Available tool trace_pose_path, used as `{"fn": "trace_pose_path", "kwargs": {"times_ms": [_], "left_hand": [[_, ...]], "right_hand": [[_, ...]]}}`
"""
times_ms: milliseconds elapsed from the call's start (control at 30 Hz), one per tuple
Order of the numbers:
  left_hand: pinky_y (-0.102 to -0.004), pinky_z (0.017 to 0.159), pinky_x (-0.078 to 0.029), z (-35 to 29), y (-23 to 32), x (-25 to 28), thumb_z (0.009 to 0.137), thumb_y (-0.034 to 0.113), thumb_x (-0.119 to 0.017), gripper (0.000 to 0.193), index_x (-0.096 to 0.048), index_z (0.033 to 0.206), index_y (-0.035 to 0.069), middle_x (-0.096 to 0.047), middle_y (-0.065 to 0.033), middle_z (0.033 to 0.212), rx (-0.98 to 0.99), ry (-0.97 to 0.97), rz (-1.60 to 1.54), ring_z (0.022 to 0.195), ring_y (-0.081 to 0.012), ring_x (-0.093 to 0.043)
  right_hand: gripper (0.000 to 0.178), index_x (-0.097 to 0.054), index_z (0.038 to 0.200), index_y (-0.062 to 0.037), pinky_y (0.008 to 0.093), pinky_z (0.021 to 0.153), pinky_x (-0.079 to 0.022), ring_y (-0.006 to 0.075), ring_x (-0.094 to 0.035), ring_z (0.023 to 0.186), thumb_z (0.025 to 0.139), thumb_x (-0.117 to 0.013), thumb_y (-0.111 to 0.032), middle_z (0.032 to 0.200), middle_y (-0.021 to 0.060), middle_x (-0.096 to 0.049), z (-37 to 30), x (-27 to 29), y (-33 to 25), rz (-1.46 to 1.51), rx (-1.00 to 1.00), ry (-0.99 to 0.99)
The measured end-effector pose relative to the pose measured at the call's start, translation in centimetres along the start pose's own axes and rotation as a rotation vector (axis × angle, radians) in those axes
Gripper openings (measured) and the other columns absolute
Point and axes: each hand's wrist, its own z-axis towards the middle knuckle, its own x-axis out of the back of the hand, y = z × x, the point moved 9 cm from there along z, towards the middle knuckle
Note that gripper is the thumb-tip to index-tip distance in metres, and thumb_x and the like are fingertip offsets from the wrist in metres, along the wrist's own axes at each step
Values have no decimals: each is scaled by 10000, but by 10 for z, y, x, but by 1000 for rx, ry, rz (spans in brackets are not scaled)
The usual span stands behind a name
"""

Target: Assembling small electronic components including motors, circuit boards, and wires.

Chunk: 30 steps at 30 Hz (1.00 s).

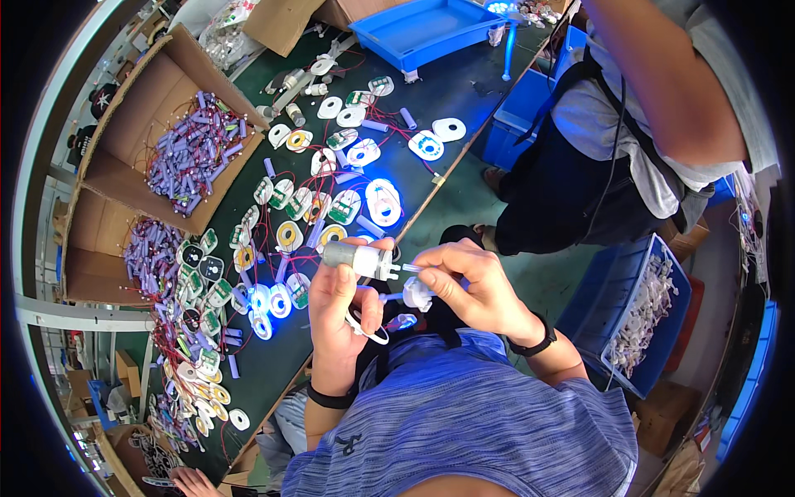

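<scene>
My left hand (335,311) is closed around a small motor pump (358,258), a grey metal cylinder with a white plastic head. The pump lies sideways, its short nozzles pointing right. A thin clear tube (410,267) meets the nozzle end, and my right hand (468,282) pinches it between thumb and forefinger. Just under the right fingertips is a white plastic fitting (417,294); whether the hand also touches it I cannot tell. A white loop (368,330) hangs by my left fingers. Below it shows a small blue-lit piece (402,322), partly hidden.
Circuit boards with white rings (344,207) and purple batteries lie over the dark green table (273,373). Cardboard boxes (124,178) of wired batteries stand left. A blue tray (422,33) sits at the back. Right are a co-worker (571,182) and a blue crate (662,364) of white parts.
</scene>
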Motion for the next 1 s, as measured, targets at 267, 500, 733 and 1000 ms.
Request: {"fn": "trace_pose_path", "kwargs": {"times_ms": [267,500,733,1000], "left_hand": [[-195,329,-365,-1,0,1,931,189,-421,313,-399,1171,-11,-509,-264,1142,-17,-6,-8,356,-97,-446],[-198,325,-370,-1,1,0,928,191,-429,311,-401,1166,-6,-512,-264,1136,-30,-3,-8,358,-106,-457],[-198,321,-367,-4,4,-2,923,199,-439,315,-402,1161,-4,-511,-269,1132,-55,-12,-10,354,-115,-460],[-189,315,-355,-11,5,-5,900,232,-494,360,-402,1153,-7,-516,-275,1115,-109,-4,50,360,-119,-468]], "right_hand": [[181,-684,870,-73,274,570,-315,133,-439,523,731,-698,-189,567,16,-542,-1,9,-17,-227,100,122],[165,-690,867,-103,278,579,-317,124,-476,502,721,-704,-178,561,9,-580,2,7,-20,-245,137,152],[165,-687,865,-94,280,609,-333,136,-481,543,721,-704,-172,594,6,-578,3,4,-22,-186,149,111],[164,-669,879,-44,297,569,-412,179,-544,576,726,-693,-99,639,58,-607,0,0,-22,-23,106,101]]}}
